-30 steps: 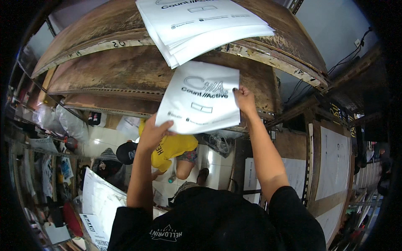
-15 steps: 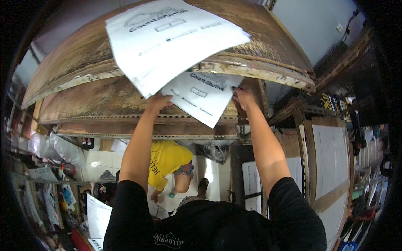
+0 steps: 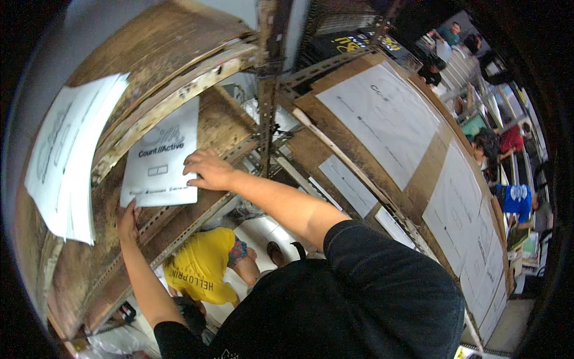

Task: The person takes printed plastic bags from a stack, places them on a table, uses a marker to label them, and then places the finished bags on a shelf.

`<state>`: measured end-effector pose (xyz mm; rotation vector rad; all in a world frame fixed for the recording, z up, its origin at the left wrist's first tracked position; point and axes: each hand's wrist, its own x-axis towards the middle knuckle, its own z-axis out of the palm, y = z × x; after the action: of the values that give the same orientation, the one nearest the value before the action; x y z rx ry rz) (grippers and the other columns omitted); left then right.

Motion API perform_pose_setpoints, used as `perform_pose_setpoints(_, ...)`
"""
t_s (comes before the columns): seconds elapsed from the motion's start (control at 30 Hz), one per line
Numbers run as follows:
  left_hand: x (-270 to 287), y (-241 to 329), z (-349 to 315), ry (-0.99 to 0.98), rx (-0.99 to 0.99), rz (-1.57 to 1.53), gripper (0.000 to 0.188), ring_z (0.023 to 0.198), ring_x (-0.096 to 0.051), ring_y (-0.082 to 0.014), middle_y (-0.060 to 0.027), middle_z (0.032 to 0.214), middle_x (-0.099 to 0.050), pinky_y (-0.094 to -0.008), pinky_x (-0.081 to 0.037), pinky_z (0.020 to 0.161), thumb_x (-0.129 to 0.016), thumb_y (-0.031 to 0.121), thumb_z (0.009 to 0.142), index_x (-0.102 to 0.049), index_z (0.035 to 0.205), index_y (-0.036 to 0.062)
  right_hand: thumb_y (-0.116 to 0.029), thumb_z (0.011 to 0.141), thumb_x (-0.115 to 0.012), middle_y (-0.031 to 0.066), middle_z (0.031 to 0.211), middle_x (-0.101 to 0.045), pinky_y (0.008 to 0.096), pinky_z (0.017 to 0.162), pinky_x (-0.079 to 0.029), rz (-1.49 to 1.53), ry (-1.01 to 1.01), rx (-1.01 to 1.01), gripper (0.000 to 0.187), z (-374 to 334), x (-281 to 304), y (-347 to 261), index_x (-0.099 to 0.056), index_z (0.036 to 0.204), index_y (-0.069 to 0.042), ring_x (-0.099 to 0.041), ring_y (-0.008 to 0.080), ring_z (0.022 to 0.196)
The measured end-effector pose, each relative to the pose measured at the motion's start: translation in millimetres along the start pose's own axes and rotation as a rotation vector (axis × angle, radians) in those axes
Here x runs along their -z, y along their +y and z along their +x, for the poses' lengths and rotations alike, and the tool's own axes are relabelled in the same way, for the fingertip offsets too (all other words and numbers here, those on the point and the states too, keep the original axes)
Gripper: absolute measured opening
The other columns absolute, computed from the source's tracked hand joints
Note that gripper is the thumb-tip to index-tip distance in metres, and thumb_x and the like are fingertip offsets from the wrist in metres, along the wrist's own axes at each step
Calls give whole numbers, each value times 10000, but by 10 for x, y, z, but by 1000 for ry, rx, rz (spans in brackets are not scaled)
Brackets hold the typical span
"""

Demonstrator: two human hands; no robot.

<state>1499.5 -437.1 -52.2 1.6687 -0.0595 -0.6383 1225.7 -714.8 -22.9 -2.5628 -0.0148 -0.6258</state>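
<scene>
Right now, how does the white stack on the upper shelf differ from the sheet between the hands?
The white stack overhangs the upper shelf; the sheet is at the lower shelf. The left hand and right hand flank the sheet; neither touches the stack. The stack shows layered edges; the sheet looks single. Both are white with dark print.

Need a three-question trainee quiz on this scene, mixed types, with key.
1. True or false: the bare right hand is at the left edge of the white rectangular printed paper sheet.
2. Where does the white stack of printed paper lie? A) tiled floor B) upper brown wooden shelf C) lower brown wooden shelf
3. Fill in: the crouching person wears a ____ shirt.
Key: 1 false, right edge; 2 B; 3 yellow.
</scene>
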Motion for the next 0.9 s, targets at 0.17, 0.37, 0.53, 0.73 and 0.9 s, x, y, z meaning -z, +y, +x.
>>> perform_pose_setpoints(0.17,284,-106,338,19,-23,-43,588,1011,-648,-170,-91,1282,-587,-252,-573,845,-749,155,905,-475,1403,1,-351,853,-714,78,1256,-609,458,1041,-358,-19,43,-22,339,5,-85,-111,-699,1127,-153,-503,275,1244)
perform_pose_setpoints(0.37,67,50,254,91,15,59,644,1090,-628,-179,-135,1321,-562,-227,-570,809,-772,160,893,-450,1408,-57,-363,828,-734,45,1231,-614,472,1026,-382,-38,81,-53,346,-40,-119,-110,-701,1116,-173,-507,263,1234)
perform_pose_setpoints(0.53,-97,14,-114,519,-490,895,846,1285,-507,-386,-295,1439,-458,-461,-465,1023,-688,481,905,-395,1441,-105,-359,879,-692,91,1326,-575,458,1070,-317,3,-46,-76,383,-5,-47,-107,-675,1202,-154,-471,282,1283)
perform_pose_setpoints(0.73,-497,105,-662,145,-1083,1051,241,1196,-581,-357,-175,1190,-687,-456,-442,1040,-692,212,915,-752,1079,46,-351,856,-716,117,1287,-622,483,1068,-377,-38,18,-36,367,11,-111,-93,-696,1162,-149,-514,334,1252)
perform_pose_setpoints(0.9,-865,60,-809,-104,-961,859,202,1095,-600,-304,-102,1118,-684,-403,-456,973,-709,236,899,-761,1009,75,-388,823,-750,61,1272,-627,500,1037,-383,-80,25,16,324,16,-11,-53,-725,1076,-187,-530,309,1218)
